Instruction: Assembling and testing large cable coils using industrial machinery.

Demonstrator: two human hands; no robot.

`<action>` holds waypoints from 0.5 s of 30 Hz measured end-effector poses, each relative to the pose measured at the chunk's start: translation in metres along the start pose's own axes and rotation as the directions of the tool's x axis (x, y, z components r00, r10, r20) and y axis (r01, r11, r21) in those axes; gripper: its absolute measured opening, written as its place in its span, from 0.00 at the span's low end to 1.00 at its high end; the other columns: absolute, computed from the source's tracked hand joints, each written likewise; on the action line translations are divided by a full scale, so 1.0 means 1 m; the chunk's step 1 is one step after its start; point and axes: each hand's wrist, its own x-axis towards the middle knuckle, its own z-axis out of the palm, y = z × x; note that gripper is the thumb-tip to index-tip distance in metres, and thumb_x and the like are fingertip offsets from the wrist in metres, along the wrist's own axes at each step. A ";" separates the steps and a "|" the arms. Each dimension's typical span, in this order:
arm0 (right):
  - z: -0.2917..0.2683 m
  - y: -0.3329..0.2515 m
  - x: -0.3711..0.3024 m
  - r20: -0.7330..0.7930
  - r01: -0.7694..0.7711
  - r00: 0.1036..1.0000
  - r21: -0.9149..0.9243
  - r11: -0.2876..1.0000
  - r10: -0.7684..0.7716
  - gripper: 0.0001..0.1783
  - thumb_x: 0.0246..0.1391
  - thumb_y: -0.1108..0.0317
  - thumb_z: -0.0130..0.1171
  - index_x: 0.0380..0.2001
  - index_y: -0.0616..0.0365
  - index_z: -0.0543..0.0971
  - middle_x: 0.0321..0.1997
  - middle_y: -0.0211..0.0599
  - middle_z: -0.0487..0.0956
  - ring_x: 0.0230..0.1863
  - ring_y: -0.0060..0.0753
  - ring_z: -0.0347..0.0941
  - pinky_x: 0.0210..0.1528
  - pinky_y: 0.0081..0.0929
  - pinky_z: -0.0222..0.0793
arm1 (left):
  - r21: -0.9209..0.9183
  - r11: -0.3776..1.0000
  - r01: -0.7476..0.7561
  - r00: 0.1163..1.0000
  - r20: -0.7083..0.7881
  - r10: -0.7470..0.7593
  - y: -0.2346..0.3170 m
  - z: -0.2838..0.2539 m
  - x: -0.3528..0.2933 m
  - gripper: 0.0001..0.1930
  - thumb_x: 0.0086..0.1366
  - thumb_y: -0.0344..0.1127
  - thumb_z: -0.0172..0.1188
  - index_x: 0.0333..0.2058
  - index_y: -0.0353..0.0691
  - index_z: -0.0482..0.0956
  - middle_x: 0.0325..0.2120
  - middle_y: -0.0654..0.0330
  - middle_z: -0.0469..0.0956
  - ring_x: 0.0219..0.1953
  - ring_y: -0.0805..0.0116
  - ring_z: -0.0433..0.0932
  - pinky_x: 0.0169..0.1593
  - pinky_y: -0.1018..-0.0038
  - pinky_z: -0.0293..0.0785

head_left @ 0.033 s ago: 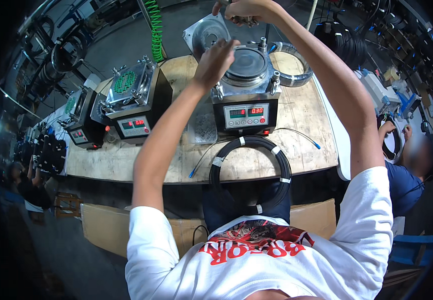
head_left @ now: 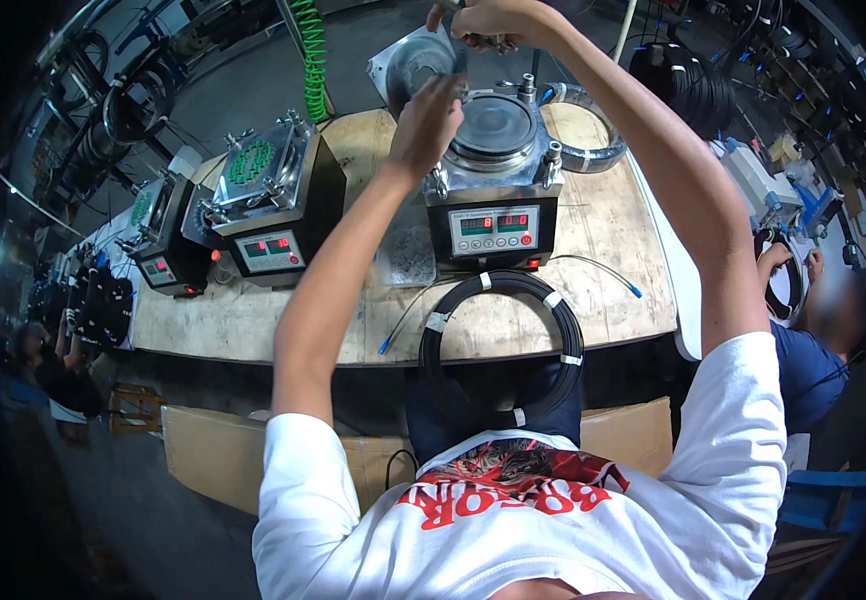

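A boxy black polishing machine (head_left: 491,225) with a red digital display stands before me, its round grey platen (head_left: 494,125) uncovered on top. My left hand (head_left: 429,125) is at the platen's left edge, fingers closed near a metal corner post; what they grip is hidden. Beyond it, a square metal plate with a round disc (head_left: 417,68) stands tilted behind that hand. My right hand (head_left: 503,20) is at the top edge of the view, fingers curled over small metal parts (head_left: 493,43) too unclear to name.
Two similar machines (head_left: 271,240) (head_left: 165,255) stand to the left with green parts on top. A coil of black cable (head_left: 431,345) hangs over the table's front edge, its blue-tipped ends on the wooden tabletop (head_left: 603,310). Another coil (head_left: 593,160) lies behind right. A co-worker (head_left: 818,350) sits at right.
My left hand has shifted slightly to the left, and its fingers have turned at the platen's edge. The right hand stays about where it was.
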 end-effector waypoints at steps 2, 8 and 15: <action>0.018 -0.002 0.005 -0.028 -0.006 1.000 -0.060 0.998 0.004 0.19 0.51 0.70 0.52 0.46 0.55 0.84 0.23 0.40 0.80 0.18 0.33 0.73 0.19 0.32 0.68 | -0.024 0.994 0.108 0.993 -0.048 -0.109 0.000 -0.006 -0.017 0.13 0.62 0.27 0.57 0.46 0.34 0.73 0.38 0.44 0.78 0.39 0.41 0.78 0.43 0.55 0.74; 0.037 0.007 0.008 -0.032 0.102 0.994 0.003 0.995 -0.102 0.20 0.49 0.70 0.51 0.44 0.51 0.85 0.22 0.41 0.80 0.18 0.32 0.74 0.19 0.32 0.69 | -0.105 0.953 0.285 0.938 -0.173 -0.300 0.024 0.000 -0.035 0.15 0.61 0.25 0.57 0.47 0.31 0.72 0.35 0.44 0.77 0.36 0.45 0.78 0.41 0.58 0.72; 0.044 -0.024 -0.017 0.131 -0.090 0.989 0.105 0.990 0.076 0.17 0.50 0.72 0.51 0.41 0.59 0.83 0.22 0.38 0.78 0.20 0.30 0.72 0.20 0.29 0.67 | -0.169 0.947 0.274 0.930 -0.205 -0.305 0.025 -0.015 -0.044 0.15 0.62 0.26 0.57 0.47 0.30 0.71 0.34 0.46 0.76 0.32 0.50 0.77 0.39 0.59 0.72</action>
